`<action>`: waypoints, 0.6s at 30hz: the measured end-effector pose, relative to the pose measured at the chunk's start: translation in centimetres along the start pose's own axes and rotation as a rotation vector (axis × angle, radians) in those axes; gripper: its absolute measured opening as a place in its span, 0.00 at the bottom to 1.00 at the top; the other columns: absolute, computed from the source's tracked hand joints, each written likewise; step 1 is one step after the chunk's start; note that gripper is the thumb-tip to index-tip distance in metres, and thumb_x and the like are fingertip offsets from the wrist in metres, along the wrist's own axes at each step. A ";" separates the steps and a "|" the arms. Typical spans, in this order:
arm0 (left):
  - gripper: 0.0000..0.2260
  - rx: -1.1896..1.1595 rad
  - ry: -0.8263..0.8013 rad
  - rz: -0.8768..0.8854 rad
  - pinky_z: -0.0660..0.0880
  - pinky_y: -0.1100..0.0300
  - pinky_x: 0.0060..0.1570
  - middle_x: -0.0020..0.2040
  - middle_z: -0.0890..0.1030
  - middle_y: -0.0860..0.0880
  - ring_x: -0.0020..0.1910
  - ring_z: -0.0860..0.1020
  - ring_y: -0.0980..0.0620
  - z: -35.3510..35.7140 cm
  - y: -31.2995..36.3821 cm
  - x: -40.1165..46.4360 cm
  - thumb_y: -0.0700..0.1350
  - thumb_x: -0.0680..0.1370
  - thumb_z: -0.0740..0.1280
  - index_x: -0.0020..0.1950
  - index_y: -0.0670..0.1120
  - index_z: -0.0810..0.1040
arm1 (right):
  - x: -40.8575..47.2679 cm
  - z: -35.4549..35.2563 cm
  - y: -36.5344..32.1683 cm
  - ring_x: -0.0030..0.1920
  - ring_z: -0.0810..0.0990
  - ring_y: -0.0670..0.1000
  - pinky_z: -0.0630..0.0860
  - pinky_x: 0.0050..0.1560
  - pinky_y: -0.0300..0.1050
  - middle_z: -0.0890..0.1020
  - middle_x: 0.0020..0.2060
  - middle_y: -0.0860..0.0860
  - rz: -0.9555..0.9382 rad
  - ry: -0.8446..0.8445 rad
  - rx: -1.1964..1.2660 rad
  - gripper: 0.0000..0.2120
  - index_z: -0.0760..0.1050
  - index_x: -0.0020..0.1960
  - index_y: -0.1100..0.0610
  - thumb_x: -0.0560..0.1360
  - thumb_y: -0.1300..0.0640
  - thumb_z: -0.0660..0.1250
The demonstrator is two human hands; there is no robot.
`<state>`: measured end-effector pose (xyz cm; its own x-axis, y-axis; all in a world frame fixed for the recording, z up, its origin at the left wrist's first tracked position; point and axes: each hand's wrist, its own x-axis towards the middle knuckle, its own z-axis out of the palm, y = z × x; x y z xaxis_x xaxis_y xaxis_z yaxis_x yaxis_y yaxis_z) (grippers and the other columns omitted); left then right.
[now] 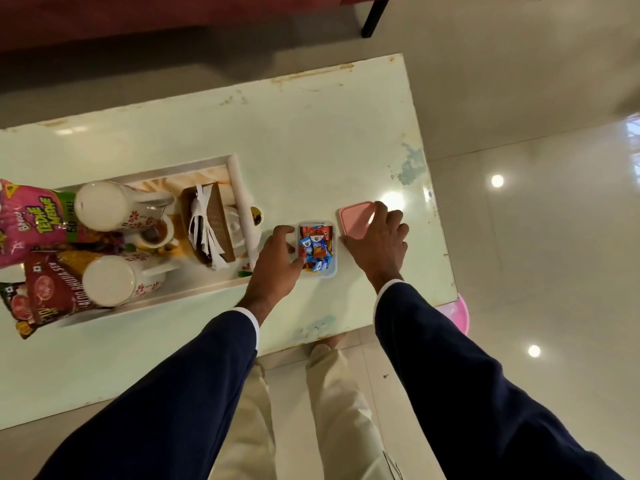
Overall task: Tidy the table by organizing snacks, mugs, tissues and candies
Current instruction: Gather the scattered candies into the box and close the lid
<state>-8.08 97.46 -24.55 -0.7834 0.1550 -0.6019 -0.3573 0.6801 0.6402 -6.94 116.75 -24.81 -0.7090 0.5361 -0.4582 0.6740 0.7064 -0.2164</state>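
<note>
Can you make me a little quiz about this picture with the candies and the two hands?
1. True or false: the pink lid is already on the candy box.
2. Which hand touches the pink lid? A) left hand B) right hand C) neither
3. Fill in: the two white mugs lie in the table's sunken part next to the snack ____.

Key
1. False: the lid lies on the table beside the open box.
2. B
3. packets
</note>
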 end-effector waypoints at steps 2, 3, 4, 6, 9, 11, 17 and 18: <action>0.25 -0.039 -0.011 -0.026 0.81 0.53 0.49 0.61 0.77 0.45 0.55 0.78 0.50 -0.1 0.2 -0.3 0.40 0.78 0.73 0.73 0.46 0.68 | 0.1 -0.5 -0.1 0.62 0.70 0.61 0.76 0.55 0.57 0.69 0.63 0.56 -0.005 -0.025 0.064 0.41 0.61 0.71 0.54 0.65 0.41 0.75; 0.25 -0.028 -0.010 -0.021 0.80 0.52 0.52 0.63 0.76 0.44 0.58 0.78 0.48 -0.2 0.3 -0.7 0.43 0.79 0.72 0.73 0.45 0.68 | 0.0 -1.0 -0.1 0.63 0.70 0.61 0.75 0.56 0.56 0.69 0.63 0.56 0.002 -0.041 0.164 0.40 0.62 0.71 0.54 0.66 0.42 0.74; 0.24 0.044 0.016 0.012 0.78 0.52 0.55 0.65 0.75 0.44 0.61 0.77 0.47 -0.3 0.5 -1.0 0.46 0.80 0.71 0.73 0.44 0.68 | -0.1 -1.6 -0.2 0.63 0.70 0.60 0.75 0.56 0.55 0.70 0.63 0.56 0.022 -0.060 0.328 0.37 0.62 0.71 0.52 0.67 0.43 0.72; 0.23 0.314 0.141 0.153 0.74 0.51 0.60 0.67 0.74 0.44 0.64 0.74 0.45 -0.9 0.8 -1.7 0.51 0.82 0.68 0.73 0.44 0.69 | -0.9 -3.5 -0.4 0.61 0.73 0.57 0.79 0.52 0.53 0.72 0.61 0.56 0.096 -0.125 0.809 0.32 0.65 0.70 0.47 0.68 0.45 0.68; 0.20 0.210 0.278 0.318 0.70 0.54 0.63 0.68 0.73 0.47 0.64 0.73 0.47 -2.1 2.1 -1.8 0.51 0.83 0.65 0.74 0.48 0.70 | -2.5 -5.8 -0.6 0.52 0.78 0.53 0.79 0.47 0.47 0.77 0.57 0.54 0.159 -0.419 1.398 0.23 0.70 0.65 0.45 0.70 0.48 0.66; 0.19 -0.186 0.138 0.278 0.74 0.62 0.57 0.66 0.75 0.50 0.59 0.77 0.52 -2.7 3.2 -1.4 0.49 0.84 0.64 0.75 0.52 0.69 | -3.9 -6.1 -0.8 0.52 0.81 0.55 0.80 0.48 0.50 0.78 0.57 0.57 0.188 -0.613 1.643 0.21 0.71 0.65 0.51 0.73 0.51 0.64; 0.15 -0.369 -0.037 0.209 0.75 0.65 0.35 0.46 0.79 0.52 0.41 0.80 0.51 -3.4 4.5 -0.9 0.42 0.83 0.67 0.68 0.56 0.78 | -7.2 -4.0 -2.4 0.57 0.83 0.58 0.82 0.55 0.57 0.82 0.60 0.57 0.174 -0.622 1.502 0.16 0.74 0.68 0.53 0.81 0.53 0.62; 0.15 -0.354 -0.039 0.211 0.74 0.66 0.34 0.45 0.78 0.52 0.40 0.80 0.51 -3.5 4.2 -0.9 0.42 0.82 0.67 0.67 0.56 0.78 | -7.4 -3.7 -2.5 0.57 0.83 0.57 0.83 0.54 0.53 0.83 0.58 0.55 0.148 -0.565 1.397 0.14 0.75 0.66 0.52 0.82 0.52 0.62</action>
<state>-10.65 97.69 -19.63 -0.8407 0.2962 -0.4533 -0.3493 0.3430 0.8720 -4.18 112.75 -17.73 -0.6678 0.0884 -0.7391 0.6103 -0.5034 -0.6116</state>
